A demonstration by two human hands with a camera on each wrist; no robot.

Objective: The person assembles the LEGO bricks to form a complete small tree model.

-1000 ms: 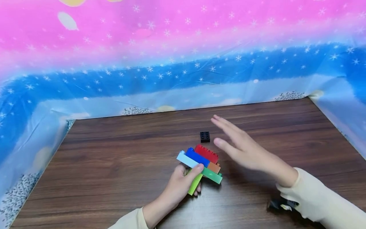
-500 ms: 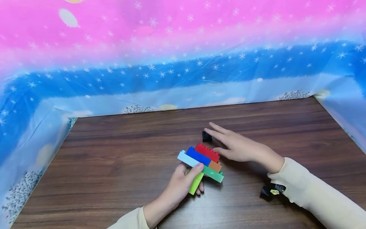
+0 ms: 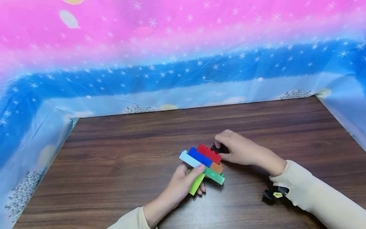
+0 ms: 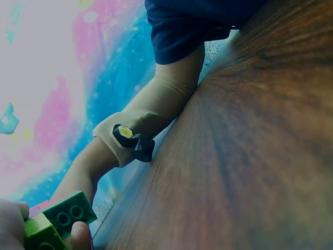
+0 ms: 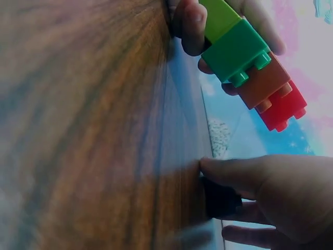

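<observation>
In the head view my left hand grips a stack of toy building bricks, thumb on top and fingers beneath. The stack has a red brick at its far end, then a blue brick beside an orange one. Nearer come a light blue brick and a green brick, with lime green bricks at the near end. Just right of the red brick, my right hand pinches a black brick between thumb and fingers, low by the tabletop. Fingers partly cover it.
The dark wood table stretches around both hands. A snowflake-patterned cloth stands along its back and sides. A black wrist device with a yellow mark sits at the right sleeve's cuff.
My right hand came down from the right with spread fingers and now pinches the black brick, which has shifted nearer and right. My left hand and the stack stay nearly in place.
</observation>
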